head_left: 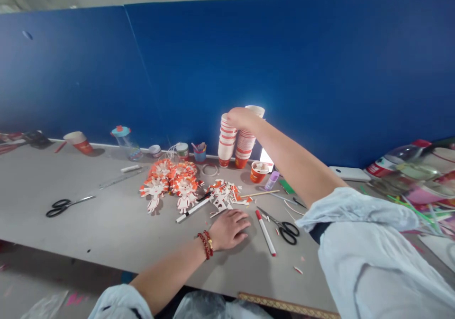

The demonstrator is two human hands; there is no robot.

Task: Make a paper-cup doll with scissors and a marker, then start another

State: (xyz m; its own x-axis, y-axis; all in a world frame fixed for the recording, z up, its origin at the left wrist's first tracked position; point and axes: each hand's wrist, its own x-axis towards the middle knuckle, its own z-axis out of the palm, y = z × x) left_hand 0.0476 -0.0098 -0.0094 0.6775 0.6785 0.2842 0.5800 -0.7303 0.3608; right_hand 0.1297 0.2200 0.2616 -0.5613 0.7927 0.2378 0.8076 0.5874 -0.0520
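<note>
My right hand point(241, 118) reaches across to the top of the left stack of paper cups point(226, 143), its fingers curled at the upper rim and mostly hidden. Right beside it stands a second stack of red and white paper cups point(244, 147), partly covered by my wrist. My left hand point(232, 229) lies flat on the grey table point(149, 248), fingers stretched out, holding nothing. Just beyond its fingertips is a heap of cut paper scraps point(225, 195). A red-capped marker point(265, 233) and black-handled scissors point(282, 226) lie to its right.
Orange and white paper cutout figures point(185, 191) are piled left of the scraps. Other scissors point(64, 206), a clear bottle point(128, 143) and a tilted cup point(78, 142) are farther left. A purple glue stick point(272, 180) stands near a scrap-filled cup point(259, 172). Blue partition point(199, 72) behind.
</note>
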